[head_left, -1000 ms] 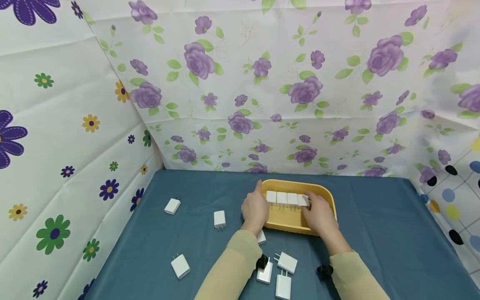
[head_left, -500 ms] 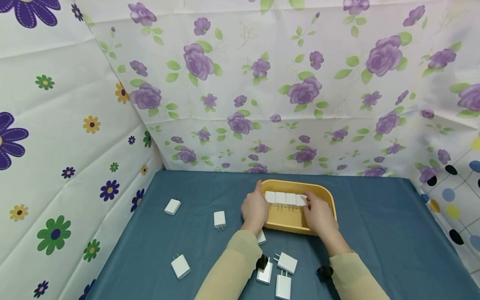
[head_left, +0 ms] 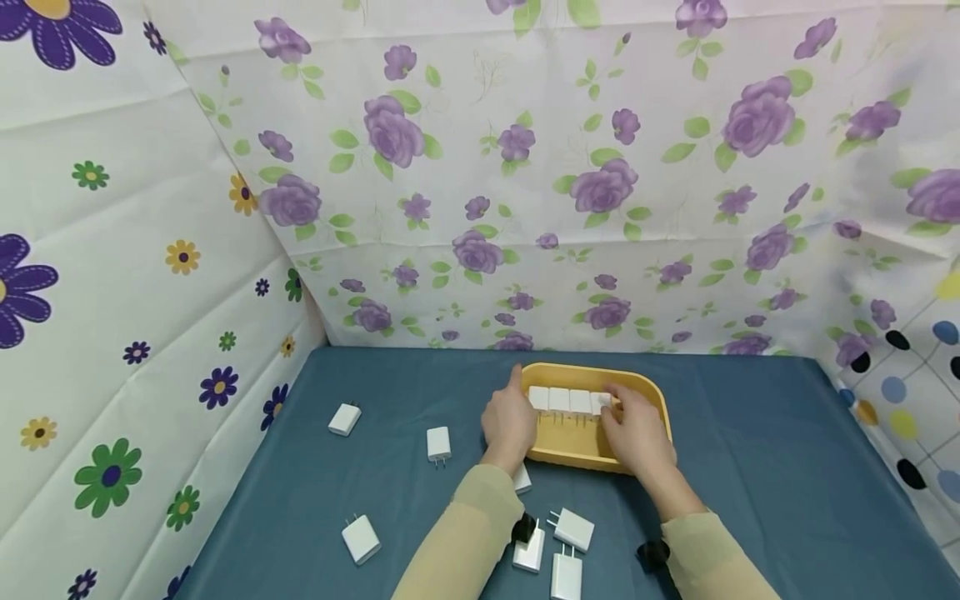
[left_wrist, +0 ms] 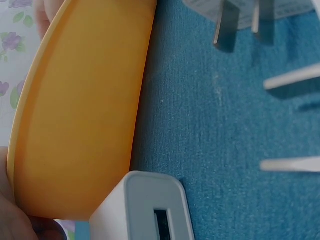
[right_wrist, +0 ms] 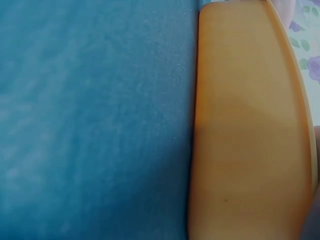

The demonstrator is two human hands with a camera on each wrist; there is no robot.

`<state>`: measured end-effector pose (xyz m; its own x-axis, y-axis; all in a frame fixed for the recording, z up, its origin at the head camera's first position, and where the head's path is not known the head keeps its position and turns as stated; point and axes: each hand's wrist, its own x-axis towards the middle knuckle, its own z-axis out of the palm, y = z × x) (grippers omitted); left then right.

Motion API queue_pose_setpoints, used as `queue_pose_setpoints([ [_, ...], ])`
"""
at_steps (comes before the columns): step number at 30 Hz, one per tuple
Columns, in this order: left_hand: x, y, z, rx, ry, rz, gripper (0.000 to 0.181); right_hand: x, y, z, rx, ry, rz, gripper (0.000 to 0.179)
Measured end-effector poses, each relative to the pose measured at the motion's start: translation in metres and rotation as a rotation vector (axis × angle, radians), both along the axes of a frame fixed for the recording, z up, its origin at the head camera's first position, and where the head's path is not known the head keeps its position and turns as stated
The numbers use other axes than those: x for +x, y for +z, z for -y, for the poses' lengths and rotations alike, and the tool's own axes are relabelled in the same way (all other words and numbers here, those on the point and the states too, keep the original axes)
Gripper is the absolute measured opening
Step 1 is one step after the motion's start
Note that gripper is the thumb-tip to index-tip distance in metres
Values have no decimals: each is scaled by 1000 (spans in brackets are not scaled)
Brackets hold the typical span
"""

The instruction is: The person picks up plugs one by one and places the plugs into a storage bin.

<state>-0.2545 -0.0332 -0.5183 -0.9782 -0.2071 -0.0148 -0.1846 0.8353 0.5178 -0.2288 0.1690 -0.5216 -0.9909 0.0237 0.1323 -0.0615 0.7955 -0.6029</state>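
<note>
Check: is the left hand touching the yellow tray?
Touching. In the head view the left hand lies against the left end of the yellow tray, thumb up along its rim, with no gap visible between them.

Both forearms, in pale yellow-green sleeves, are reaching forward side by side, each with a dark band at the wrist. The left grip (head_left: 510, 423) is resting palm inward, its thumb pointing up and away and its fingers hidden from view. The right grip (head_left: 633, 429) is lying palm down, its fingers (head_left: 613, 398) bent forward and pinching lightly.
</note>
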Motion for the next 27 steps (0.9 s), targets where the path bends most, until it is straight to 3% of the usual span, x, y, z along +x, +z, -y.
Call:
queue_pose_setpoints([
  [3,1,-2,-1,4,5,0,63,6,-3,-2,-50,31,-113,35],
  [6,2,-4,-1,4,8,2,64,13,-4,-5,-79,113,-258,24],
  [10,4,-5,-2,1,5,1,66,25,-1,-13,-35,268,-430,21],
  [15,4,-5,-2,-19,-6,-3,67,44,6,-24,75,513,-558,27],
  [19,2,-1,-1,-26,-13,-18,64,56,10,-27,168,780,-623,19],
  [23,0,1,0,-38,-11,-21,63,65,6,-23,266,1030,-577,27],
  [27,1,2,0,-46,-10,-5,66,72,-2,-20,307,1129,-503,35],
])
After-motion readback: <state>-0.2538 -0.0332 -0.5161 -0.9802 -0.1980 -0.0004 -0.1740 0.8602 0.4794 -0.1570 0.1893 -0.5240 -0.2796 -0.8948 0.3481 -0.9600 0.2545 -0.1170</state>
